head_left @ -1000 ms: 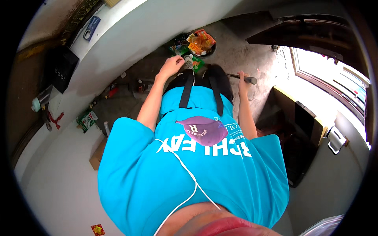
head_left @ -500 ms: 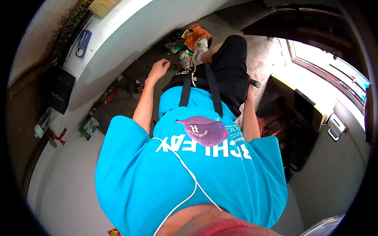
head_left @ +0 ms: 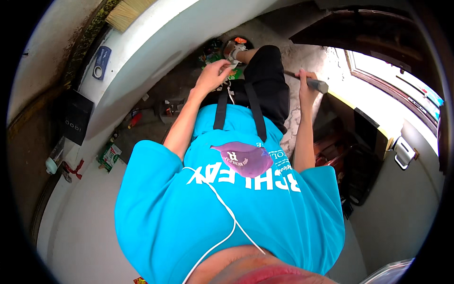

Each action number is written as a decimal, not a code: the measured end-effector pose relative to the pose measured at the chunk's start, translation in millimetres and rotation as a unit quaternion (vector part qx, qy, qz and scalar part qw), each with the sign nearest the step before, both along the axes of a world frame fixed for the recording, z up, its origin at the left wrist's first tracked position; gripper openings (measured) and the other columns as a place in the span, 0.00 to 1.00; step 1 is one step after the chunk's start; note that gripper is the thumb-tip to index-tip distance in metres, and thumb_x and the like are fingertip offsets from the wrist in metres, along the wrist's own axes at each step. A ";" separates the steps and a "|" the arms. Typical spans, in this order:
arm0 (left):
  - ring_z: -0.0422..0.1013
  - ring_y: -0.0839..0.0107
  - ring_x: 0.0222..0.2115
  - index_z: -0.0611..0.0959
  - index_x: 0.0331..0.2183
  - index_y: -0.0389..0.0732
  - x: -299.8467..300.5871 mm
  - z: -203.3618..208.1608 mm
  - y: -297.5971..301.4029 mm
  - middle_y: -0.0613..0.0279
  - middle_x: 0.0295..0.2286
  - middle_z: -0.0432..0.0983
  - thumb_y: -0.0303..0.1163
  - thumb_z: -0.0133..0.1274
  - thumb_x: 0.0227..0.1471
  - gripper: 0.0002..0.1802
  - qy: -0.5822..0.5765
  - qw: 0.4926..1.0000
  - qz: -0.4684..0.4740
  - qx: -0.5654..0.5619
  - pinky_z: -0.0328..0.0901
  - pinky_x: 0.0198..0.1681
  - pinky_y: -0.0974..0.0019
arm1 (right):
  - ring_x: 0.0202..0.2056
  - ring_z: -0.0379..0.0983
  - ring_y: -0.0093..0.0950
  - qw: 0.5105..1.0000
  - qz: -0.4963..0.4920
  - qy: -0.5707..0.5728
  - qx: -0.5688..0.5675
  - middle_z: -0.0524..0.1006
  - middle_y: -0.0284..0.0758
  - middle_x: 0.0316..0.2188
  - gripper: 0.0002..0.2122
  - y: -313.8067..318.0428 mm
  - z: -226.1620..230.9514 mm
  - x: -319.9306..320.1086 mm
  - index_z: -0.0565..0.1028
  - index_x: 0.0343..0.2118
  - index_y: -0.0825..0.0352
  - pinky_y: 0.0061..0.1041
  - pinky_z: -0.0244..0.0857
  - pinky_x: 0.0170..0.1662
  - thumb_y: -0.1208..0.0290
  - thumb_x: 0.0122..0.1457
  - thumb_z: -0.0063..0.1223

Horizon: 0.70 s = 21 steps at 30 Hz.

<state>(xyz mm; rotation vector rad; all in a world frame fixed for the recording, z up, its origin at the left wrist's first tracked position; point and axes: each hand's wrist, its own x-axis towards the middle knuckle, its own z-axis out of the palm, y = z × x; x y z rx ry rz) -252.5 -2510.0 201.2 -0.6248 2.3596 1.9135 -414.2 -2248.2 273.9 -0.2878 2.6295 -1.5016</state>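
Observation:
My right hand (head_left: 307, 80) is closed around a dark tool with a thick handle (head_left: 318, 85). The handle's blunt grey end sticks out on the right, and a thinner dark part shows left of the fingers, beside my raised knee. What kind of tool it is I cannot make out. My left hand (head_left: 212, 78) hovers above my lap near my shoe (head_left: 235, 53), its fingers loosely bent and apart, with nothing seen in them. Under that hand a white cord (head_left: 230, 92) hangs at the waist of my black trousers (head_left: 268, 71).
Colourful wrappers (head_left: 210, 51) and a dark round container (head_left: 238, 41) lie by my feet. A pale ledge (head_left: 118, 57) on the left bears a black box (head_left: 75, 116), a blue roll-shaped item (head_left: 101, 62) and a brush (head_left: 126, 13). Brown furniture (head_left: 338, 142) stands right.
My right hand has risen from beside my thigh, bringing the dark tool up and outward. My left hand has moved right, over my shoes. My foot has shifted, covering much of the orange wrapper.

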 end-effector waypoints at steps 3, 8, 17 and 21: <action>0.72 0.62 0.32 0.76 0.37 0.38 -29.2 4.3 22.9 0.55 0.32 0.74 0.34 0.51 0.48 0.13 0.134 0.987 -0.049 -0.078 0.66 0.35 0.65 | 0.23 0.67 0.17 0.996 0.067 0.036 0.040 0.73 0.29 0.18 0.08 -24.0 15.3 -3.9 0.72 0.20 0.66 0.23 0.57 0.46 0.70 0.54 0.53; 0.70 0.58 0.36 0.76 0.36 0.39 -47.2 6.5 46.3 0.56 0.34 0.73 0.33 0.51 0.48 0.12 0.167 0.965 -0.170 -0.109 0.65 0.39 0.61 | 0.18 0.63 0.15 0.985 0.134 0.104 -0.028 0.70 0.30 0.15 0.08 -63.7 12.7 -9.6 0.70 0.19 0.68 0.16 0.57 0.22 0.75 0.52 0.55; 0.71 0.59 0.31 0.77 0.34 0.38 -15.8 -0.6 3.2 0.54 0.30 0.74 0.34 0.48 0.49 0.11 0.096 0.983 -0.109 -0.110 0.65 0.34 0.62 | 0.23 0.67 0.18 0.988 0.145 0.040 -0.021 0.73 0.32 0.19 0.07 -56.9 -59.7 -15.4 0.72 0.23 0.69 0.17 0.61 0.28 0.72 0.54 0.53; 0.70 0.54 0.30 0.77 0.32 0.36 13.5 -8.8 -7.4 0.51 0.29 0.74 0.35 0.48 0.49 0.13 0.023 0.997 -0.024 -0.062 0.64 0.34 0.60 | 0.30 0.70 0.22 0.991 0.129 0.010 -0.047 0.75 0.35 0.25 0.09 -46.0 -71.1 -16.1 0.72 0.25 0.70 0.20 0.62 0.38 0.69 0.56 0.51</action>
